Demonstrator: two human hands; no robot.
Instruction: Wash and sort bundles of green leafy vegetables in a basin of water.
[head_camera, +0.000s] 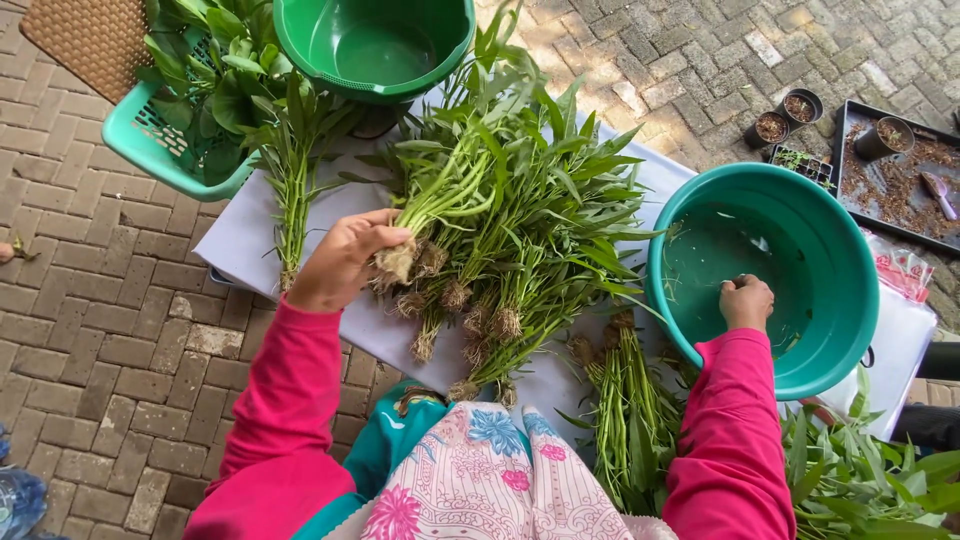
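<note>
My left hand (345, 258) grips a bunch of green leafy stalks (440, 195) by its root end, on top of a heap of similar rooted greens (530, 240) lying on a white table (250, 230). My right hand (746, 300) is closed inside a teal basin (830, 330) that holds water; whether it holds anything is hidden. Both arms wear pink sleeves. Another bundle of stalks (625, 410) lies by my right forearm.
A green tub (375, 45) and a mint plastic basket (165, 150) full of leaves stand at the table's far side. More greens (870, 480) lie at lower right. A black tray of soil (895, 175) and small pots (785, 115) sit on the brick paving.
</note>
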